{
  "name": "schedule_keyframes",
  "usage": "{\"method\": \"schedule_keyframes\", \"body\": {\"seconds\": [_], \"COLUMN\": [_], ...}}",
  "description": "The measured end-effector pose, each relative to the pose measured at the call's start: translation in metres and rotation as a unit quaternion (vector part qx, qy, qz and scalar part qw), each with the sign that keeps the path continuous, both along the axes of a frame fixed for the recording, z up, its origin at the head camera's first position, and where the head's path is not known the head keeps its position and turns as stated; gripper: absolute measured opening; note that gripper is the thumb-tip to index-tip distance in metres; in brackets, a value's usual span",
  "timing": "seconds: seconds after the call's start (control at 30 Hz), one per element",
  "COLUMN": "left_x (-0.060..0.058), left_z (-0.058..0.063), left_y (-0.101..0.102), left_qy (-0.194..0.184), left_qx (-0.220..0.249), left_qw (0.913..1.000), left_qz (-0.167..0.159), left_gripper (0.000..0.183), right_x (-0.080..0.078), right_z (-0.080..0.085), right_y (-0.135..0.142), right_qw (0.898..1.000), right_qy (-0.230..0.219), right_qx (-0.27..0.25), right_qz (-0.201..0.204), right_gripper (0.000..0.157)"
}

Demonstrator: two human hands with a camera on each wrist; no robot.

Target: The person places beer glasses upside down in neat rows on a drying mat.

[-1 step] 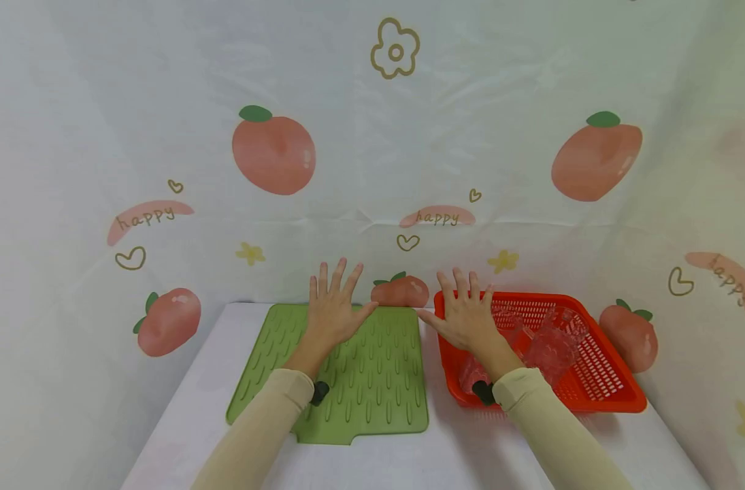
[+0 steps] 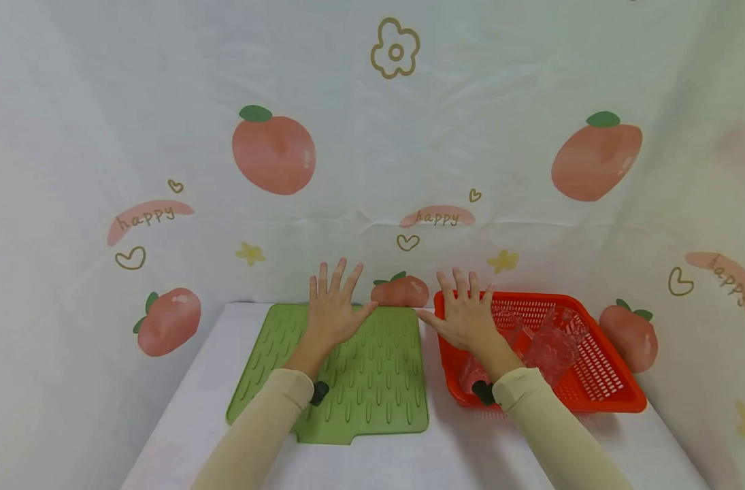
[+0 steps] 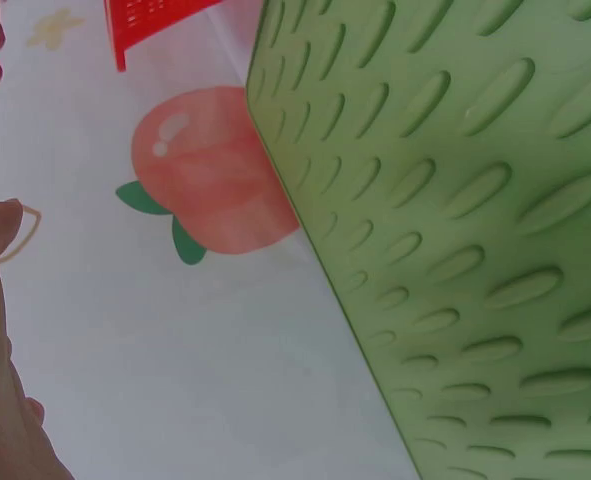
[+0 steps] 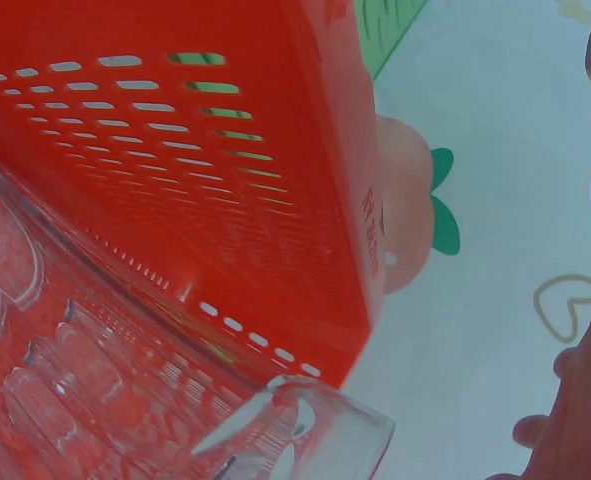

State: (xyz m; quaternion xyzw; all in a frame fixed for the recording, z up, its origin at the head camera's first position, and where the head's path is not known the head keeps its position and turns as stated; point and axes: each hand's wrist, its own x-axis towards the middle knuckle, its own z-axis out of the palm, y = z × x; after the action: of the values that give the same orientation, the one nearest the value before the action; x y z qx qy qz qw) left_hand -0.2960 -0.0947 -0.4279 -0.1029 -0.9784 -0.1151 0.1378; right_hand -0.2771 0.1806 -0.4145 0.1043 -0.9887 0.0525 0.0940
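My left hand [image 2: 332, 316] is held up over the green ridged mat [image 2: 387, 371], palm turned away, fingers spread and holding nothing. The right hand [image 2: 468, 321], likewise spread with nothing in it, is raised over the left side of the red slotted plastic basket [image 2: 632, 403]. Inside that basket lie several clear glass vessels [image 2: 552, 350], partly hidden behind the right hand and forearm. In the right wrist view, a clear fluted glass vessel [image 4: 80, 365] lies beside the basket's inner wall. Rows of raised oval ridges cover the mat [image 3: 485, 190] in the left wrist view.
A white cloth-covered table [image 2: 403, 466] carries the mat on the left and the basket on the right, with a narrow gap between them. White cloth printed with fruit [image 2: 274, 155] hangs behind and at both sides. Dark straps [image 2: 320, 393] show at the wrists.
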Motion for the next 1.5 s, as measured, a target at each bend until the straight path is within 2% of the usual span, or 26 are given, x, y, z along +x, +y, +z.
{"method": "schedule_keyframes", "body": {"seconds": [0.5, 0.8, 1.13, 1.3, 1.5], "left_x": [0.001, -0.004, 0.002, 0.002, 0.003], "left_z": [-0.004, -0.022, -0.037, -0.047, -0.057], "left_y": [-0.003, -0.022, -0.049, -0.061, -0.079], "left_qy": [0.007, -0.001, -0.023, -0.024, -0.047], "left_qx": [0.008, 0.035, 0.043, 0.038, 0.047], "left_qw": [0.9999, 0.9993, 0.9986, 0.9989, 0.9978], "left_qz": [-0.002, 0.01, 0.021, 0.012, 0.004], "left_gripper": [0.085, 0.085, 0.085, 0.086, 0.087], "right_x": [0.006, 0.022, 0.035, 0.04, 0.046], "right_z": [0.004, 0.008, 0.007, 0.005, 0.005], "right_y": [0.001, 0.012, 0.025, 0.035, 0.043], "right_qw": [1.0, 1.0, 0.998, 0.998, 0.998], "right_qy": [-0.011, -0.015, -0.021, -0.024, -0.033], "right_qx": [-0.011, -0.025, -0.052, -0.048, -0.048], "right_qz": [-0.003, 0.005, 0.015, 0.022, 0.027], "right_gripper": [0.096, 0.094, 0.096, 0.1, 0.108]}}
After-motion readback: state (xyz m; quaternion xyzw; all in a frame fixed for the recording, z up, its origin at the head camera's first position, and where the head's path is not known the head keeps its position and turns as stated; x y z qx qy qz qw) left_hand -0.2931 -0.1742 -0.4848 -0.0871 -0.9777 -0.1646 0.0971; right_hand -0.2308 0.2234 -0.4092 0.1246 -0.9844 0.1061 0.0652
